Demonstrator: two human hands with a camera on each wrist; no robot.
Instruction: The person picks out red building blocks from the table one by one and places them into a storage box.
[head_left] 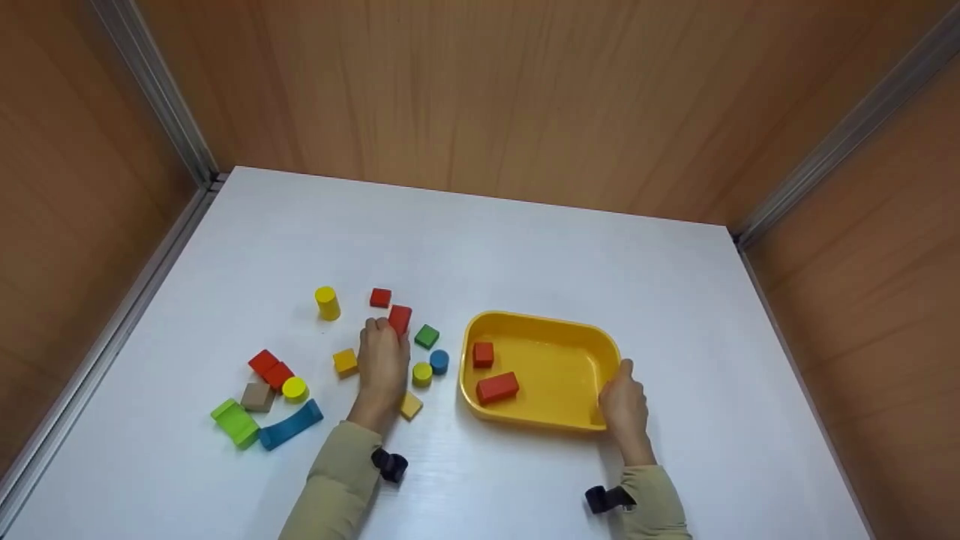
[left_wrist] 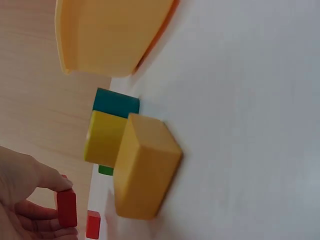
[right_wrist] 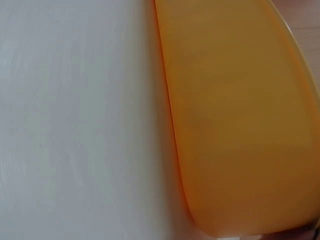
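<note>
Among scattered blocks on the left, my left hand (head_left: 384, 367) pinches a red block (head_left: 400, 319) between thumb and fingers. The left wrist view shows the same red block (left_wrist: 66, 207) in the fingertips, with a second small red block (left_wrist: 93, 224) beyond it. My right hand (head_left: 625, 405) grips the right end of a yellow tray (head_left: 540, 425). Inside the tray lie a red cube (head_left: 483, 355) and a longer red block (head_left: 498, 388). Only the tray's outer wall (right_wrist: 245, 125) fills most of the right wrist view; my right fingers are mostly hidden there.
Near my left hand are a green block (head_left: 427, 336), a blue cylinder (head_left: 439, 362), a yellow cylinder (head_left: 422, 374) and yellow blocks (head_left: 346, 363). Farther left lie a lime-green piece (head_left: 236, 424), a blue arch (head_left: 291, 425) and several others. Wooden walls (head_left: 480, 97) enclose the white table.
</note>
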